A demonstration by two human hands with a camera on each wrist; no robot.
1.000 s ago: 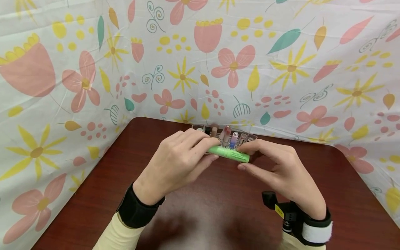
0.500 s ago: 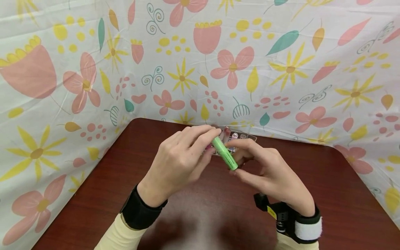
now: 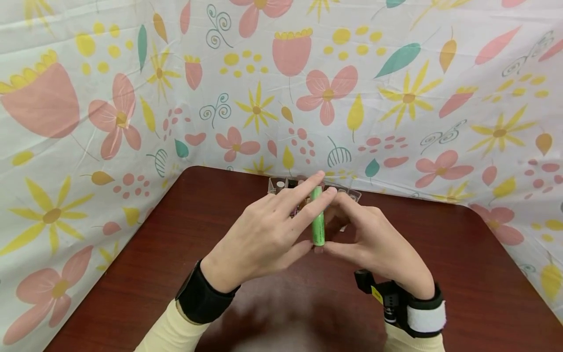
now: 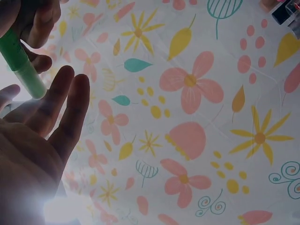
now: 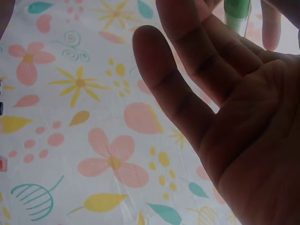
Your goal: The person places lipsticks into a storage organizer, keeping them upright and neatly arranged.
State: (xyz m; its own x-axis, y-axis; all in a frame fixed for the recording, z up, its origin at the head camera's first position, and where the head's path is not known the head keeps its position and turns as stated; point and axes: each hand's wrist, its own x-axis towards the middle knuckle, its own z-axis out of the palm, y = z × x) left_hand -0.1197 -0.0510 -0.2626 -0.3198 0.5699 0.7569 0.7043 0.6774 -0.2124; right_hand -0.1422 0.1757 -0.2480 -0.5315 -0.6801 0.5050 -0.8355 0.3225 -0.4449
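Note:
A slim bright-green capped tube (image 3: 318,229), like a lip balm, stands nearly upright between both hands in the head view. My right hand (image 3: 376,239) pinches it, with the thumb by its lower end and fingers behind its upper part. My left hand (image 3: 272,232) reaches in with long, straight fingers; one crosses in front of the tube near its top, and the thumb lies close to its bottom. In the left wrist view the tube (image 4: 21,65) slants past the left fingers (image 4: 77,108). Only one end of the tube (image 5: 236,14) shows in the right wrist view.
Behind the hands, a clear organizer (image 3: 271,186) with several cosmetics stands at the back of the dark red-brown table (image 3: 211,200), largely hidden by the fingers. Flower-printed cloth (image 3: 176,73) hangs along the back and sides. Black straps (image 3: 204,298) wrap the wrists.
The green tube has turned from nearly level to nearly upright. My left fingers have gone from gripping its left end to stretching straight across it; my right hand has shifted slightly left.

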